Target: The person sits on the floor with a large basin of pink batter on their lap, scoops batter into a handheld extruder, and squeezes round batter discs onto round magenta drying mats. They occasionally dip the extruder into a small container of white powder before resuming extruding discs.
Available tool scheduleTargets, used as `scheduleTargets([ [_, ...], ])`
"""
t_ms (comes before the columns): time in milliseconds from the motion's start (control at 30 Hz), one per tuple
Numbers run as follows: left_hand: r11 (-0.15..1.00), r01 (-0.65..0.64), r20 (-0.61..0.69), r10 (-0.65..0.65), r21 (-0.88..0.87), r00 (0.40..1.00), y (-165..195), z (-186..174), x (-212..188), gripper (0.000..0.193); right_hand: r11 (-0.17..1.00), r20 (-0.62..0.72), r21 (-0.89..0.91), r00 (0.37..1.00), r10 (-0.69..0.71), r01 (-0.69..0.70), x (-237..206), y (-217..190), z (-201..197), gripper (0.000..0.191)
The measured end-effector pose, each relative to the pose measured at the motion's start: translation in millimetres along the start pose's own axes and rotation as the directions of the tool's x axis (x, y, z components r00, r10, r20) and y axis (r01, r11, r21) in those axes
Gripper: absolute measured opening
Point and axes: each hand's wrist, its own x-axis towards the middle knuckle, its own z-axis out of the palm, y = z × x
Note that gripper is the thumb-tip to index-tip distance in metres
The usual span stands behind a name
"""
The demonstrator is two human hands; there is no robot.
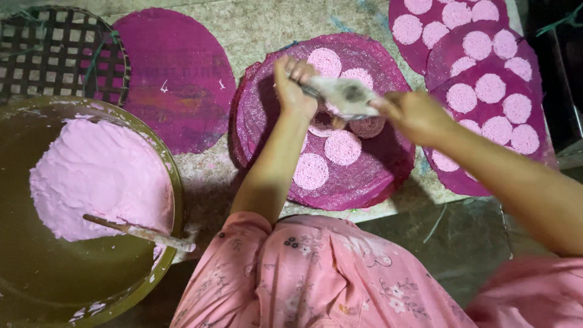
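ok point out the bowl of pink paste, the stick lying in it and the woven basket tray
bowl of pink paste [159, 146], head view, on its olive rim
stick [143, 232], head view, on the middle of its shaft
woven basket tray [57, 51], head view, on its dark lattice

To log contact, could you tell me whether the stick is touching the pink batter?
Touching. The head view shows the stick lying with its far end on the pink batter in the bowl.
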Motion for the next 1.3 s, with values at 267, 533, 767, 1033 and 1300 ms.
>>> scheduleTargets([
  [267,-0.331,-0.405,0.211,-0.491,0.852,0.845,22,15,-53,0.071,0.786,-0.42,0.57,0.907,0.028,0.24,-70,96,13,0.07],
  [533,-0.579,-0.581,0.176,-0.605,0.572,0.777,13,-11,-60,0.074,0.137,-0.454,0.891,0.86,0.234,0.433,-110,99,129,0.082],
  [767,-0.597,-0.618,0.168,-0.636,0.511,0.753,5,-21,-52,0.055,-0.071,-0.432,0.87,0.824,0.367,0.488,-131,110,149,0.073],
  [1033,-0.503,-0.624,0.263,-0.612,0.597,0.746,1,-21,-49,0.023,-0.092,-0.455,0.852,0.817,0.355,0.515,-137,119,154,0.074],
  [1300,-0.359,-0.155,-0.025,-0.451,0.92,0.892,2,-17,-46,0.008,-0.074,-0.479,0.84,0.8,0.362,0.537,-142,116,154,0.075],
])
